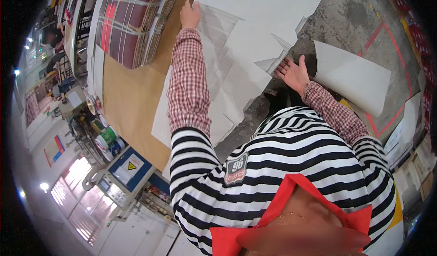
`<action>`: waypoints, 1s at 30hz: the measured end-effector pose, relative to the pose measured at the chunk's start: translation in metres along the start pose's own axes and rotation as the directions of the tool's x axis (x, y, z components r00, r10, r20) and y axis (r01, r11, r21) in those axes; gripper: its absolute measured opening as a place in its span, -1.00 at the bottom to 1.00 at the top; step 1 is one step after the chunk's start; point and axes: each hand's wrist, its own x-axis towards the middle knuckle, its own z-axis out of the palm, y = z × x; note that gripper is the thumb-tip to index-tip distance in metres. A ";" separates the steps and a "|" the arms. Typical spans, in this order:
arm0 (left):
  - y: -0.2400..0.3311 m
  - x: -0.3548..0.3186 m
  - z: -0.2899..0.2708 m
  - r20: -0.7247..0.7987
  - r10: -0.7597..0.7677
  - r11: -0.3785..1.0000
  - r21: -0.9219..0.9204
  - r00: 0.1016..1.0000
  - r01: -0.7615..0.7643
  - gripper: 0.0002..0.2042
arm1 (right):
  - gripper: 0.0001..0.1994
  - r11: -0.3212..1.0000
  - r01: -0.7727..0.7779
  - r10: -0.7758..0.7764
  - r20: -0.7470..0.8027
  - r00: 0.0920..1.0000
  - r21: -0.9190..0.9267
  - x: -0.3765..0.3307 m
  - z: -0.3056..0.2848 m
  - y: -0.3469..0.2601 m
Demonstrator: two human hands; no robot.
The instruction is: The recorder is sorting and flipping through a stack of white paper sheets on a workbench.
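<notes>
White die-cut cardboard sheets (255, 33) lie in an uneven stack in front of me, with notched edges and small raised flaps on the right. My left hand (190, 14) is at the stack's far left edge. Its thumb and fingertips are apart, and I see nothing held in them. At the right edge, beside the raised flaps, my right hand (295, 75) is open with its fingers spread. The fingertips come close to the flaps; whether they touch I cannot tell. Checked sleeves cover both forearms.
Left of the sheets, a brown board surface (132, 99) bears a stack of plaid-printed pieces (129, 23). A curled white sheet (350, 76) lies on the concrete floor (346, 14) at right, near red tape lines. A blue-and-white machine (125, 174) stands at lower left.
</notes>
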 end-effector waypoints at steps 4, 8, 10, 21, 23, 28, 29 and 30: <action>0.006 0.033 0.014 0.299 -0.235 0.968 -0.013 0.925 0.251 -0.58 | -0.15 0.979 0.006 -0.026 0.094 0.995 0.205 -0.001 0.017 -0.018; 0.006 0.035 0.033 0.118 -0.154 0.983 -0.083 0.981 0.164 -0.62 | -0.13 0.972 0.007 -0.038 0.128 0.991 0.235 0.006 0.024 -0.025; -0.007 0.035 0.031 0.051 -0.120 0.992 -0.041 0.991 0.122 -0.63 | -0.13 0.973 -0.026 -0.008 0.147 0.989 0.231 0.010 0.027 -0.021; 0.030 -0.100 0.001 -0.399 -0.122 0.984 -0.170 0.909 0.057 -0.44 | -0.24 0.968 0.166 -0.211 -0.248 0.945 -0.190 -0.004 -0.020 -0.054; 0.043 -0.185 -0.026 -0.409 -0.218 0.961 -0.246 0.886 0.123 -0.44 | -0.28 0.814 0.284 -0.423 -0.183 0.888 -0.507 -0.013 -0.056 -0.102; 0.055 -0.411 -0.067 -0.432 -0.697 0.717 -0.383 0.573 0.583 -0.43 | -0.56 0.041 0.468 -0.880 0.190 0.436 -0.883 -0.032 0.021 -0.134; 0.056 -0.446 -0.066 -0.477 -0.773 0.624 -0.448 0.419 0.641 -0.44 | -0.61 -0.162 0.517 -0.833 0.397 0.384 -0.841 -0.039 0.071 -0.098; 0.054 -0.472 -0.060 -0.405 -0.894 0.423 -0.624 0.191 0.657 -0.42 | -0.61 -0.257 0.565 -0.714 0.548 0.436 -0.784 -0.033 0.102 -0.081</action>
